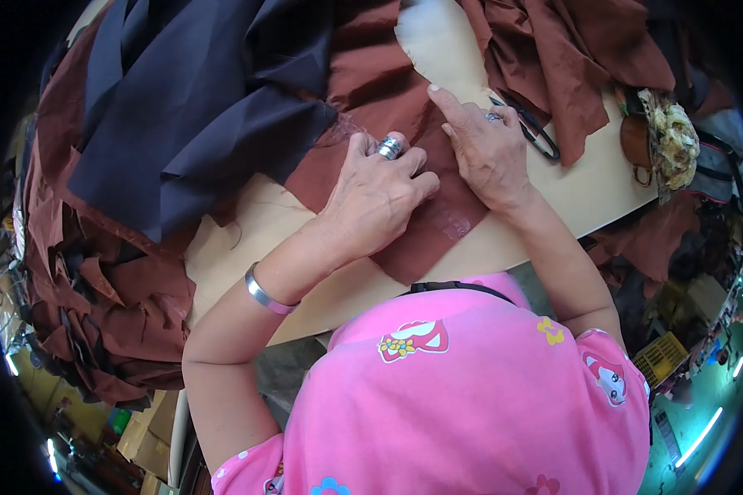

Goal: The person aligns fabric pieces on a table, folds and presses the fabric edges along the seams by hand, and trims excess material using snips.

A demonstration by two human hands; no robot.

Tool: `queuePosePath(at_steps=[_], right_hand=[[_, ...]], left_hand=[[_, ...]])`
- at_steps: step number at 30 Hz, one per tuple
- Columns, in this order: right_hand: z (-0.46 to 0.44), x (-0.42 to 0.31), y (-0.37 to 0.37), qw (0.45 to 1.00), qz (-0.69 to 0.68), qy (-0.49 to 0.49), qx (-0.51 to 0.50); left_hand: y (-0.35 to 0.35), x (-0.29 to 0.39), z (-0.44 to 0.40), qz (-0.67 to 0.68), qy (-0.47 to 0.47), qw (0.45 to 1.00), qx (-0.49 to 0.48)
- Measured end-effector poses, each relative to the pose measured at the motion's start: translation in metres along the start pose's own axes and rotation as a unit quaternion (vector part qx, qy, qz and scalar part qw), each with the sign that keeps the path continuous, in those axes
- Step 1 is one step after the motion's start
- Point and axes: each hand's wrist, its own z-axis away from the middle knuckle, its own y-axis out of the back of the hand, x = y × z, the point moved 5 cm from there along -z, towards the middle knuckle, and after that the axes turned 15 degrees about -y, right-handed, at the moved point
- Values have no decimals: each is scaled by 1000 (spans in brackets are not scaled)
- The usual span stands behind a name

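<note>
On the tan table (594, 190), a length of reddish-brown cloth (442, 239) is laid out directly before the wearer, its near corner pointed toward the pink printed garment (470, 404). By the left hand (381, 191) the cloth is touched from above; the fingers are curled, and whether any fabric is pinched beneath them cannot be told. A broad silver ring (390, 148) is worn on that hand, and a silver bracelet (260, 289) on the same forearm. The right hand (485, 148) is held just beside it, over the cloth's right side, unclosed, with the index finger extended, the thumb set apart and the remaining fingers loosely bent; a second ring (494, 117) is borne there. To the left, dark blue cloth (198, 124) is spread in folds over brown fabric, and a layered heap of brown and dark pieces (107, 330) is hung down at the table's side. Near the right hand, a black looped tool (545, 136) is partly covered by crumpled brown cloth (586, 82). At far right, a ruffled cream item (674, 144) and, lower, a yellow crate (660, 359) are seen.
</note>
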Motion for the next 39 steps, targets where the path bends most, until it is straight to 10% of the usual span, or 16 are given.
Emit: queuePosePath(at_steps=[39], right_hand=[[-16,5,-4,994,-14,105,-12]], left_hand=[[-5,5,-12,79,-25,996,-16]])
